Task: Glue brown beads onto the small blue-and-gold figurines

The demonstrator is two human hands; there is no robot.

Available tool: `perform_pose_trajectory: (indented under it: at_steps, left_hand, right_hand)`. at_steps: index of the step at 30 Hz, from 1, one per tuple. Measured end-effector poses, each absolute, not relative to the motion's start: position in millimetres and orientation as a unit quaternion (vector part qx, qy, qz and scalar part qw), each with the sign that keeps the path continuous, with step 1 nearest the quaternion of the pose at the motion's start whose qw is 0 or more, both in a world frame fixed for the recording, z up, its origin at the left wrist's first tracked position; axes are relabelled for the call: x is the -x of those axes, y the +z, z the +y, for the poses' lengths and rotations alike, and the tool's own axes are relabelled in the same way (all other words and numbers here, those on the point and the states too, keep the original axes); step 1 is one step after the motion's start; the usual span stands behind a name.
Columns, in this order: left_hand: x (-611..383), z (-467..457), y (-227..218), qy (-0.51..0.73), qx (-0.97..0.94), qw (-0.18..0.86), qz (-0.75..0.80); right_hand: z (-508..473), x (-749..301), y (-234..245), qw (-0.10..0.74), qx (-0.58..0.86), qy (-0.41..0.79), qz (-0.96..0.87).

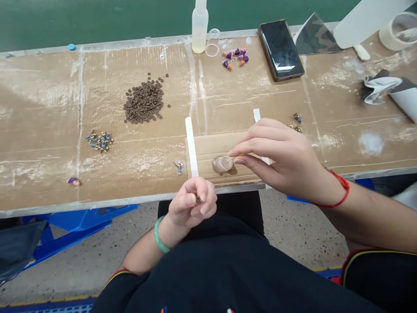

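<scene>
My left hand, just off the table's front edge, is closed in a pinch on a small brown disc. Over the cardboard pad, my right hand pinches a thin stick, whose tip reaches into a small clear jar. The jar stands on the cardboard pad, which has white tape strips on it. A tiny painted figure lies left of the pad. Farther back is a pile of similar brown discs.
Groups of small figures lie at left, and purple-orange figures at the back. A squeeze bottle, a clear cup and a phone-like device stand or lie along the far edge. A tape roll is at far right.
</scene>
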State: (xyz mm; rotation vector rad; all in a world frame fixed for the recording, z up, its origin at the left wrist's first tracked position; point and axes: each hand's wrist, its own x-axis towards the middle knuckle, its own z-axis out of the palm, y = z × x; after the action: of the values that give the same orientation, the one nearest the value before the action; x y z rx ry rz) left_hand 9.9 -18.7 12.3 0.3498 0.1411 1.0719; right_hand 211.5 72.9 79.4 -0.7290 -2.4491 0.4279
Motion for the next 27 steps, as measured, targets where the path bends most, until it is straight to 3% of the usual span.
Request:
perform_pose_trajectory:
  at_steps: [4, 8, 13, 27]
  left_hand:
    - [-12, -18, 13, 0.509, -0.16, 0.84, 0.096]
    - [-14, -16, 13, 0.509, -0.168, 0.836, 0.117]
    - [-17, -15, 13, 0.519, -0.181, 0.826, 0.126]
    - [-17, -15, 12, 0.506, -0.171, 0.829, 0.165]
  right_hand:
    - [68, -211, 84, 0.3, 0.273, 0.076, -0.911]
    - [56, -204, 102, 0.345, 0.274, 0.126, -0.889]
    - [47, -194, 112, 0.323, 0.216, 0.183, -0.903]
    - [43, -180, 101, 0.336, 0.2, 0.171, -0.905]
